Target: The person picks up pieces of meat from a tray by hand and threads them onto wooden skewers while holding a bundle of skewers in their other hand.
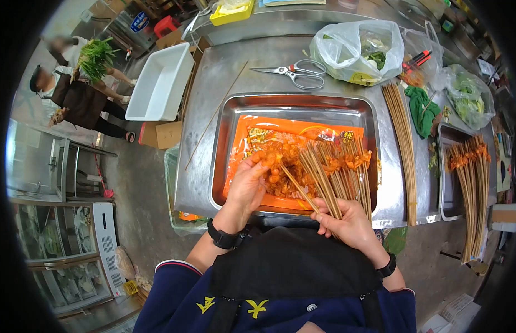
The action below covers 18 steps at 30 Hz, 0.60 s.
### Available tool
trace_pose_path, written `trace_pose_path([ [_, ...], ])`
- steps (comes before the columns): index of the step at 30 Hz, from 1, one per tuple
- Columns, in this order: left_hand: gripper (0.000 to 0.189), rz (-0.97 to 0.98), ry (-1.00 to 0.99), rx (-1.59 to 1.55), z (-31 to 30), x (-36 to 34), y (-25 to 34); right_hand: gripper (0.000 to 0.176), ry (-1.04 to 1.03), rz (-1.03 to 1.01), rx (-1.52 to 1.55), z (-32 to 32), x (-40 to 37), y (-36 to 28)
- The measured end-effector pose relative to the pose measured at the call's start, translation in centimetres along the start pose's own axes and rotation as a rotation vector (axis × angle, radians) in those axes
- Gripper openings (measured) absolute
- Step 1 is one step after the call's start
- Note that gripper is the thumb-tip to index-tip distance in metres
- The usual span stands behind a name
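Observation:
My left hand (248, 186) is closed on a piece of red marinated meat (273, 161), at the tip of a bamboo skewer (298, 185). My right hand (346, 221) grips that skewer's lower end, along with a few other bamboo skewers (320, 186). Under both hands lies a metal tray (294, 100) with an orange plastic packet (248, 125) in it. More marinated meat sits on the packet, partly hidden by my fingers. Several skewers with meat on their upper ends (352, 160) rest on the tray's right side.
Scissors (294, 72) and a plastic bag of greens (357, 53) lie behind the tray. Bare skewers (401, 155) are stacked at right, near a second tray (449, 205) with loaded skewers (471, 188). A white bin (161, 83) stands left; beyond it are two people (75, 94), with green vegetables.

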<state>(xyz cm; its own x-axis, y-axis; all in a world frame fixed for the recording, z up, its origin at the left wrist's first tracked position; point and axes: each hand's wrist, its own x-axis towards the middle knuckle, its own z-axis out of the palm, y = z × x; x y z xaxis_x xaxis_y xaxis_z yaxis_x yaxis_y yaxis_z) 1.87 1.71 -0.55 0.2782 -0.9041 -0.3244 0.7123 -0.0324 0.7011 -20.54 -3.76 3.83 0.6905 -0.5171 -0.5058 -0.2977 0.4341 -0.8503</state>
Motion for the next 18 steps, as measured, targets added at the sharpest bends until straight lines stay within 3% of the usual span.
trace_pose_path([
  [11, 0.018, 0.057, 0.01, 0.061, 1.3, -0.5, 0.1, 0.028, 0.012, -0.005, 0.016, 0.0, -0.1, 0.2],
  [18, 0.018, -0.053, 0.025, 0.017, 1.0, -0.6, -0.2, 0.028, 0.028, -0.007, 0.049, 0.1, -0.1, 0.5],
])
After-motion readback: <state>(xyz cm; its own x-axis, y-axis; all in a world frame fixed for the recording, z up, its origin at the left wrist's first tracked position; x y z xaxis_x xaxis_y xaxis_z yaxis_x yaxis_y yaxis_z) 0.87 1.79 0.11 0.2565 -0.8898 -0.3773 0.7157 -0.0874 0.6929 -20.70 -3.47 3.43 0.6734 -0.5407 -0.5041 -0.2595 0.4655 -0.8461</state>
